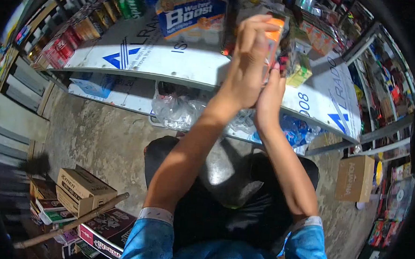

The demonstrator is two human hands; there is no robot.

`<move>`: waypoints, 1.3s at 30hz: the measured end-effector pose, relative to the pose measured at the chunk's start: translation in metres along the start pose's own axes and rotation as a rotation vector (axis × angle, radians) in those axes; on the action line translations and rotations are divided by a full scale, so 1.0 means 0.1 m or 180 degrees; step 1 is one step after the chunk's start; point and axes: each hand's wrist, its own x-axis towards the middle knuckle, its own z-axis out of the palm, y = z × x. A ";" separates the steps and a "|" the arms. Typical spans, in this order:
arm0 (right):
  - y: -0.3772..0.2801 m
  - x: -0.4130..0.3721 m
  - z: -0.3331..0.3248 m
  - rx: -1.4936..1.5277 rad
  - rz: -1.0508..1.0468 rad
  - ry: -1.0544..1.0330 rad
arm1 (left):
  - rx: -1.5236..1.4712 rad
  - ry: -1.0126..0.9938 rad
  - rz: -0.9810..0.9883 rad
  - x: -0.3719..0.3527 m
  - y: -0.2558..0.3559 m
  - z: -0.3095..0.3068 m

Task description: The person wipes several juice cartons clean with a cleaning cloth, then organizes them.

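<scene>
Presently: left hand (249, 61) is clasping orange packet (275, 32) above shelf (150, 56), right hand (271, 93) is bracing it flat-fingered from below; firm, level hold advisable.

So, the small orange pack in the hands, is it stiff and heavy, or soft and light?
Probably light: the left hand holds the orange pack high with its fingers only. It looks fairly stiff, as its edge seems straight. The right hand is close beneath, so perhaps it slips easily.
</scene>
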 end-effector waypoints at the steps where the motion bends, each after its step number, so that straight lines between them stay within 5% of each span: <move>1: -0.01 -0.04 0.04 0.0403 -0.0214 0.0063 | 0.0068 0.0002 0.0037 -0.01 0.02 0.01; 3: -0.36 -0.38 0.21 0.0319 -0.1385 -0.0009 | 0.0346 -0.0079 -0.0051 -0.01 0.09 0.01; 7: 0.02 -0.02 0.03 0.0349 0.0031 0.0150 | 0.0419 -0.0091 -0.0043 -0.04 0.15 0.01; 9: -0.11 -0.08 0.06 0.0182 -0.0177 0.0021 | 0.0433 -0.0050 -0.0038 0.00 0.14 0.03; 11: -0.08 -0.14 0.09 -0.0037 -0.1946 -0.0030 | 0.0471 -0.0076 0.0053 -0.03 0.13 0.02; 13: 0.13 0.12 -0.02 -0.0943 -0.0500 -0.0078 | 0.0303 -0.0044 -0.0107 -0.01 0.11 0.00; 15: -0.28 -0.03 0.05 -0.0399 -0.1122 -0.0343 | 0.0575 0.0239 -0.0026 -0.03 -0.01 0.01; 17: -0.23 -0.06 0.01 -0.0768 -0.2626 -0.0536 | 0.0102 0.0320 -0.0699 -0.08 0.01 -0.06; 18: -0.23 0.09 -0.10 -0.1573 -0.3326 -0.0531 | 0.0243 0.0294 -0.0447 -0.07 0.05 -0.05; 19: -0.23 0.20 -0.12 -0.1310 -0.3071 -0.0587 | 0.0139 0.0219 -0.0468 -0.04 0.07 -0.04; 21: -0.27 0.42 -0.23 -0.3266 -0.2351 -0.0919 | 0.0768 0.0403 -0.0447 0.00 0.11 0.00; 22: -0.07 0.51 -0.23 -0.2410 -0.2337 -0.0595 | 0.0898 0.0425 -0.0372 0.00 0.08 0.03; 23: 0.06 0.57 -0.34 -0.3098 -0.2871 -0.0782 | 0.1238 0.0430 -0.0274 0.00 0.07 0.05; 25: -0.29 0.25 -0.36 -0.1273 -0.2179 -0.1047 | 0.0984 0.0603 -0.0301 -0.01 -0.06 0.04; 29: -0.28 0.28 -0.49 -0.0806 -0.1914 -0.1622 | 0.1235 0.0609 -0.0203 0.00 -0.08 0.04; 33: -0.43 -0.03 -0.91 -0.2090 -0.1758 -0.0991 | 0.1383 0.0506 0.0016 0.00 -0.06 0.14; 35: -0.43 -0.31 -1.26 -0.2364 -0.0230 -0.0957 | 0.1517 0.0470 0.0131 0.00 -0.03 0.18; 37: -0.30 -0.54 -1.55 -0.3174 0.0594 -0.1364 | 0.1522 0.0285 0.0218 -0.01 -0.02 0.21; 39: 0.26 -0.46 -2.07 -0.2609 0.0943 -0.1704 | 0.1501 0.0274 0.0154 -0.01 0.00 0.24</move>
